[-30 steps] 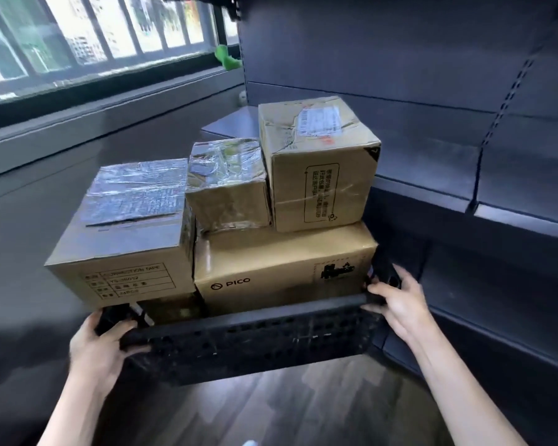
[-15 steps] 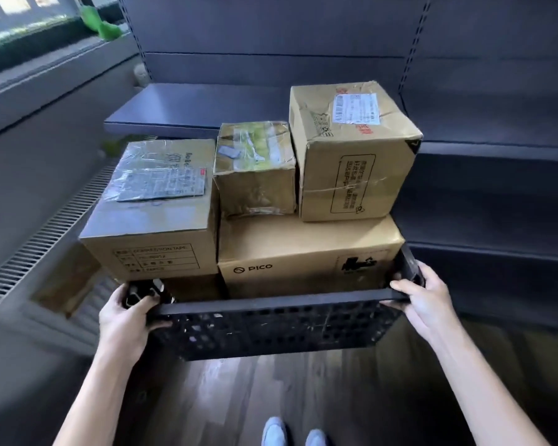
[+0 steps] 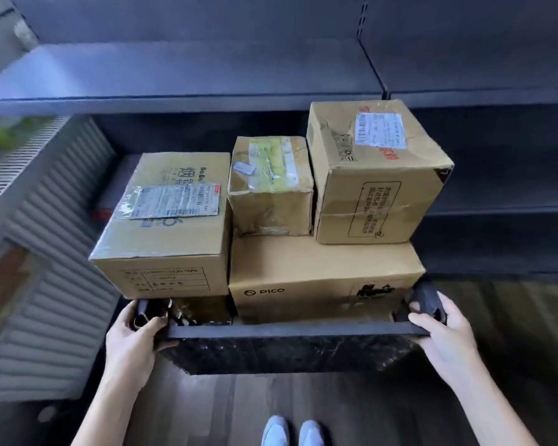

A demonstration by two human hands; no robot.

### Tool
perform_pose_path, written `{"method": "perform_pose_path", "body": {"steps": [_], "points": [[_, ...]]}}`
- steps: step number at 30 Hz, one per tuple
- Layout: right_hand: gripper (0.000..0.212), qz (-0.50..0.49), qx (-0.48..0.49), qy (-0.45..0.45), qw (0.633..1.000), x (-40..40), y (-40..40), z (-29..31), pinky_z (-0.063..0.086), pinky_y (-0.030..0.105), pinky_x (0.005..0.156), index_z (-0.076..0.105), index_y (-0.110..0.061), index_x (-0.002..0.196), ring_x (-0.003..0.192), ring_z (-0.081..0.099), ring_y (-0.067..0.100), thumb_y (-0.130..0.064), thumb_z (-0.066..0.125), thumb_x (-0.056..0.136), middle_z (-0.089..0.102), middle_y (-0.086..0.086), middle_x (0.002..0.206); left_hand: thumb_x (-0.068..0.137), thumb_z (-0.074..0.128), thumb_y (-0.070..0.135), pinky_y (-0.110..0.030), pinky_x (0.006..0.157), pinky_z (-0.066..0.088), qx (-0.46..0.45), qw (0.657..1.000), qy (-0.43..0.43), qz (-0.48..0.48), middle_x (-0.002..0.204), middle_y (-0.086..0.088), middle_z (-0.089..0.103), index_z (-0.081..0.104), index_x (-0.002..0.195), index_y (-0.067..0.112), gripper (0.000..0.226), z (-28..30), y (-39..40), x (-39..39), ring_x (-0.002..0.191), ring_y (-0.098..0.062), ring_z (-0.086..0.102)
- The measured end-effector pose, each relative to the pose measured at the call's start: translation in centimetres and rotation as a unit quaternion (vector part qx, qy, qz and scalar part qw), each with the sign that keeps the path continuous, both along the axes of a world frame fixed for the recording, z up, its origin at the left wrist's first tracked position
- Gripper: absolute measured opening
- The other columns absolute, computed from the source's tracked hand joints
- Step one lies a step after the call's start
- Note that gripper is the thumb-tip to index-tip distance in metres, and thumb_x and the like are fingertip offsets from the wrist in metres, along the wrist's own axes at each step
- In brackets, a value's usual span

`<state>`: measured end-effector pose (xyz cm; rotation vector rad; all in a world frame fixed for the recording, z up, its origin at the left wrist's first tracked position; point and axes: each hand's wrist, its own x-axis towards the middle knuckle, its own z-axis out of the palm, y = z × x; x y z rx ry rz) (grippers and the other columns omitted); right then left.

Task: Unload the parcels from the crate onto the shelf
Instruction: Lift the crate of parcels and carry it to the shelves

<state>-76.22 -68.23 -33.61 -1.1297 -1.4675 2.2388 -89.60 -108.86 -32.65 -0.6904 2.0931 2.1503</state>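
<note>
The black crate (image 3: 287, 349) is gripped at its near left corner by the left hand (image 3: 132, 346), thumb hooked over the rim and fingers curled at the outer wall; its near right corner is gripped by the right hand (image 3: 442, 333), fingers wrapped over the corner block. The crate is a perforated plastic bin, held above the dark wood floor (image 3: 213, 410), with four brown cardboard parcels stacked well above its rim. At the crate's left, a box with a taped-on shipping sheet (image 3: 161, 226) is seen, its front face printed with a table. At the crate's right, a long PICO box (image 3: 322, 272) lies flat; on it rest a small crumpled box with yellowish tape (image 3: 271, 185) and, touching that at its right, a tall dented box with a white label (image 3: 374, 172). Beyond the crate, a dark metal shelf (image 3: 187, 72) is recorded. Below the crate, two light blue shoes (image 3: 290, 432) are visible.
</note>
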Motion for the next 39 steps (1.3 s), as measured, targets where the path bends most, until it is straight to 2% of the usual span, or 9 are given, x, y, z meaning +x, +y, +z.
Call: {"method": "perform_pose_path", "body": {"steps": [4,6,8,11,16,21,28,33,39], "points": [[0.051,-0.015,-0.024,0.003,1.0,-0.2,1.2,-7.2,0.058,0.031,0.064,0.066,-0.03,0.096,0.078,0.07,0.012,0.016,0.048,0.083,0.07,0.002,0.094,0.079,0.059,-0.013,-0.029,0.058,0.058,-0.012,1.0,-0.008,-0.002,0.077,0.01,0.072,0.066,0.105,0.026,0.048,-6.9,0.9,-1.4,0.067,-0.011,0.066],[0.05,-0.017,-0.041,0.018,0.999,-0.7,1.8,-11.9,0.055,0.041,0.074,0.066,-0.027,0.1,0.08,0.07,0.017,0.016,0.047,0.084,0.069,0.004,0.097,0.073,0.068,-0.005,-0.021,0.057,0.057,-0.036,0.999,-0.005,-0.012,0.075,0.011,0.073,0.07,0.089,0.037,0.045,-11.1,1.2,-2.0,0.062,-0.004,0.066],[0.049,-0.022,-0.011,-0.012,1.0,-1.1,1.9,-22.9,0.051,0.046,0.079,0.062,-0.021,0.11,0.081,0.069,0.019,0.017,0.044,0.084,0.066,0.008,0.099,0.073,0.069,-0.003,-0.016,0.058,0.055,-0.055,0.998,-0.005,-0.043,0.079,0.008,0.074,0.071,0.087,0.039,0.044,-22.3,2.7,-2.6,0.064,-0.001,0.066],[0.048,-0.025,-0.015,-0.029,0.999,-2.6,2.1,-27.4,0.057,0.033,0.068,0.061,-0.02,0.107,0.073,0.067,0.014,0.018,0.043,0.083,0.066,0.004,0.09,0.078,0.061,-0.013,-0.012,0.051,0.052,-0.066,0.997,-0.016,-0.031,0.07,0.014,0.073,0.07,0.083,0.033,0.047,-26.9,3.1,-3.9,0.057,0.003,0.065],[0.048,-0.026,-0.009,0.009,1.0,-4.6,3.4,-28.2,0.054,0.024,0.056,0.06,-0.021,0.108,0.068,0.065,0.008,0.018,0.043,0.084,0.068,-0.003,0.077,0.082,0.054,-0.015,-0.01,0.045,0.049,-0.052,0.997,0.0,-0.048,0.058,0.019,0.068,0.063,0.083,0.026,0.042,-27.3,5.0,-5.9,0.05,0.004,0.062],[0.053,-0.023,0.012,-0.016,1.0,-5.0,4.2,-37.0,0.054,0.027,0.059,0.052,-0.014,0.125,0.077,0.06,0.014,0.018,0.044,0.083,0.062,0.004,0.088,0.083,0.051,-0.016,-0.01,0.048,0.05,-0.057,0.996,-0.002,-0.062,0.06,0.015,0.068,0.064,0.086,0.022,0.04,-36.4,5.9,-6.6,0.051,0.003,0.063],[0.049,-0.027,0.02,-0.01,0.999,-5.9,5.0,-43.7,0.056,0.031,0.062,0.059,-0.022,0.103,0.075,0.062,0.012,0.019,0.042,0.084,0.058,0.006,0.091,0.084,0.052,-0.014,-0.018,0.057,0.055,-0.018,0.998,-0.024,-0.05,0.089,-0.001,0.064,0.065,0.088,0.023,0.039,-44.0,6.8,-7.4,0.06,-0.001,0.065],[0.052,-0.023,0.016,0.0,1.0,-5.9,5.3,-46.3,0.057,0.044,0.071,0.061,-0.024,0.102,0.079,0.066,0.013,0.021,0.041,0.084,0.058,0.008,0.1,0.084,0.049,-0.018,-0.014,0.053,0.053,-0.033,0.999,-0.036,-0.013,0.065,0.013,0.069,0.062,0.086,0.024,0.044,-47.0,7.3,-7.4,0.053,0.002,0.063],[0.058,-0.048,0.01,-0.029,0.998,-4.9,5.2,-48.6,0.055,0.047,0.072,0.052,-0.022,0.117,0.077,0.069,0.007,0.024,0.038,0.083,0.057,0.008,0.11,0.083,0.05,-0.017,-0.01,0.053,0.048,-0.027,0.997,-0.072,0.028,0.083,0.0,0.057,0.04,0.136,0.002,0.057,-49.6,6.9,-5.7,0.05,0.002,0.058]]}}
